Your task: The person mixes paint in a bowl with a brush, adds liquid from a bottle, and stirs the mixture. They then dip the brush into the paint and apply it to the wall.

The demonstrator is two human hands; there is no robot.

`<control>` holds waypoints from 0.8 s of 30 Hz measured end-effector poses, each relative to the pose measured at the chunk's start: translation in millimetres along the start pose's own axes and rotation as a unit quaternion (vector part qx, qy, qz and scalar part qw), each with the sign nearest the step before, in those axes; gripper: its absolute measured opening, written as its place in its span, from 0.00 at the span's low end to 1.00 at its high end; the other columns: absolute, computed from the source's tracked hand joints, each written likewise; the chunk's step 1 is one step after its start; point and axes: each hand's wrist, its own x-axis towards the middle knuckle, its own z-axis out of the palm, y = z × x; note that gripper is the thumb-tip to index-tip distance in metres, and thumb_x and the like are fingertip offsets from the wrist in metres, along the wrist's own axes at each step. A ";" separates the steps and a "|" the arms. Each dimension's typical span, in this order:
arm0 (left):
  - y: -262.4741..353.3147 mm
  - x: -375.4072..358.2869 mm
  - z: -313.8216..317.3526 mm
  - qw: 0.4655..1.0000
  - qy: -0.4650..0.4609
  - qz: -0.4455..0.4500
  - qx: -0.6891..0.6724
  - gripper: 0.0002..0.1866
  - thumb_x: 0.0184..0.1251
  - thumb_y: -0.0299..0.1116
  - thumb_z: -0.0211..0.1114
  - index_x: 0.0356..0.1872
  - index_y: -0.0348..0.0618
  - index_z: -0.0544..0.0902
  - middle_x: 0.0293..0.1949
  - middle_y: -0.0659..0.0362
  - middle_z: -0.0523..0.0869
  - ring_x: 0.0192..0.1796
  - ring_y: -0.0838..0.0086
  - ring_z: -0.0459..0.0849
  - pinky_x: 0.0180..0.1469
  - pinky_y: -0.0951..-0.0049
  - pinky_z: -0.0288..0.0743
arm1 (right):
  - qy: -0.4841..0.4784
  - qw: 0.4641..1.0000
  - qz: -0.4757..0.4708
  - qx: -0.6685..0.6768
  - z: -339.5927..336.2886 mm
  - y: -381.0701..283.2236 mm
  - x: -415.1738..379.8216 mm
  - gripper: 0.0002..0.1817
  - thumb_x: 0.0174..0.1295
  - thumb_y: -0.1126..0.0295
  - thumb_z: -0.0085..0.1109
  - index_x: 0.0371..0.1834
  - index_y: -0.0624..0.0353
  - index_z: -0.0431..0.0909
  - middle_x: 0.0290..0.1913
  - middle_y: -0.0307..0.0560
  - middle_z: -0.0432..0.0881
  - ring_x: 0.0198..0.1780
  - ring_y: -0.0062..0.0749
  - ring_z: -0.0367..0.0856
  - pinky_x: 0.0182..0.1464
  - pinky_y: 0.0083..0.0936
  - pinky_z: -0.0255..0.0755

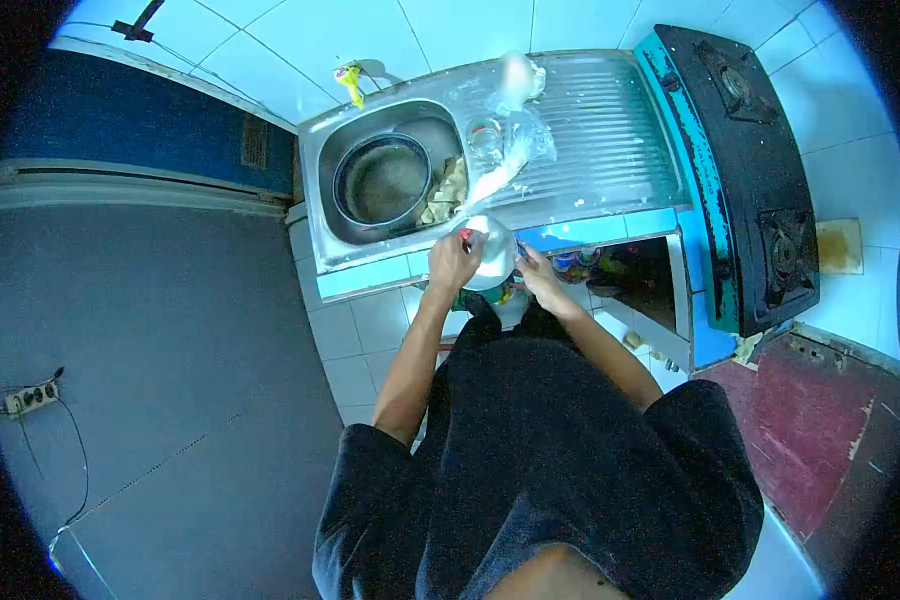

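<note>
In front of my body, at the counter's front edge, both my hands are on a white rounded container (pixel 494 262). My left hand (pixel 454 264) is closed at its left upper side, with a small red thing (pixel 466 235) at the fingertips. On the right side, my right hand (pixel 540 276) grips the container's edge. Just beyond it, a clear plastic bag (pixel 530 140) and a white strip (pixel 497 180) lie on the steel drainboard. A dark round pan (pixel 382 180) holding cloudy liquid sits in the sink, beside pale pieces (pixel 445 192).
A yellow tap handle (pixel 350 86) stands behind the sink (pixel 322 150). A clear glass (pixel 485 142) and a white item (pixel 516 78) are on the drainboard (pixel 610 130). At the right is a two-burner stove (pixel 745 180). An open cabinet (pixel 635 285) lies below the counter.
</note>
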 end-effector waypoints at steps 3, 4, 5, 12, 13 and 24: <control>6.3 1.1 -7.9 0.998 0.047 0.013 0.031 0.16 0.58 0.46 0.63 0.26 0.41 0.83 0.25 0.47 0.82 0.29 0.50 0.81 0.32 0.56 0.73 | 0.011 0.996 0.079 0.028 1.2 -14.1 -5.6 0.28 0.68 0.61 0.51 0.69 0.57 0.57 0.55 0.48 0.73 0.52 0.31 0.73 0.46 0.32 0.75; 6.8 0.0 -11.5 0.995 0.077 0.041 0.049 0.15 0.58 0.44 0.63 0.27 0.42 0.83 0.26 0.47 0.82 0.29 0.51 0.81 0.31 0.57 0.73 | 0.004 0.998 0.060 -0.002 -2.0 -2.7 2.3 0.29 0.68 0.61 0.52 0.69 0.56 0.57 0.54 0.47 0.74 0.52 0.31 0.74 0.45 0.32 0.76; 7.0 -0.7 -15.5 0.990 0.108 0.068 0.067 0.13 0.58 0.42 0.63 0.28 0.42 0.83 0.27 0.48 0.82 0.29 0.52 0.81 0.30 0.57 0.74 | -0.002 0.999 0.040 -0.032 -5.5 8.8 9.1 0.29 0.68 0.61 0.52 0.69 0.56 0.57 0.54 0.47 0.74 0.51 0.30 0.74 0.44 0.31 0.77; 3.2 -22.4 -19.5 0.991 0.032 0.088 0.100 0.13 0.59 0.42 0.63 0.28 0.42 0.82 0.30 0.48 0.82 0.30 0.53 0.81 0.33 0.57 0.75 | -0.006 0.998 0.049 0.048 -0.3 -12.7 -7.1 0.29 0.67 0.60 0.53 0.68 0.55 0.58 0.52 0.44 0.74 0.50 0.29 0.75 0.43 0.31 0.78; 3.4 -23.3 -17.5 0.992 0.014 0.089 0.087 0.14 0.58 0.43 0.64 0.27 0.41 0.82 0.29 0.48 0.82 0.31 0.53 0.81 0.33 0.57 0.74 | -0.003 0.996 0.067 0.059 0.7 -17.5 -7.6 0.29 0.67 0.60 0.54 0.68 0.55 0.59 0.52 0.44 0.74 0.49 0.28 0.75 0.42 0.31 0.79; 5.8 2.7 -5.4 0.996 0.085 0.009 0.037 0.17 0.58 0.45 0.64 0.24 0.39 0.82 0.23 0.44 0.81 0.28 0.48 0.81 0.30 0.54 0.73 | 0.023 1.000 0.021 -0.001 -1.0 7.1 5.7 0.26 0.67 0.61 0.53 0.66 0.57 0.62 0.49 0.46 0.76 0.49 0.30 0.75 0.42 0.29 0.80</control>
